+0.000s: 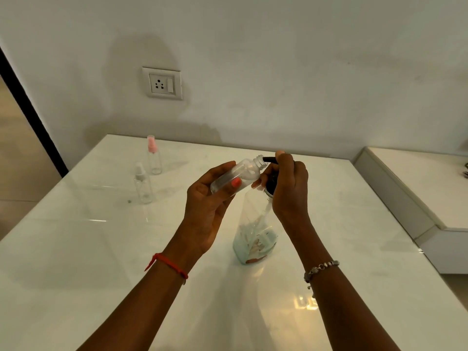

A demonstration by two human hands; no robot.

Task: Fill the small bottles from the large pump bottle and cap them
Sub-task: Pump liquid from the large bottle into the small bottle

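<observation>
I read the scene from the white counter (101, 249), which fills the lower half of my view. On it, at about 5 o'clock from centre, stands the large pump bottle (254, 231), clear-walled, with only a shallow layer of pale blue-green liquid at its base. My right hand (288, 183) is curled over the black pump head, one finger laid on top, ready to press as I judge it. My left hand (210, 198) wraps fingers and thumb round an uncapped small bottle (235, 177), tilted so that its threaded neck points toward 1 o'clock and meets the tip of the black nozzle (268, 159). That bottle looks clear, and I cannot tell whether any liquid is in it, so I judge its filling to be just starting. At 9 o'clock, well apart from my hands, the white-capped bottle (143, 184) and, beyond it, the pink-capped bottle (154, 155) stand upright with spray tops on. Whether they are filled I cannot tell. The held bottle has yet to be capped. A reddish patch shows low on the pump bottle, but I can read no brand or writing anywhere.
</observation>
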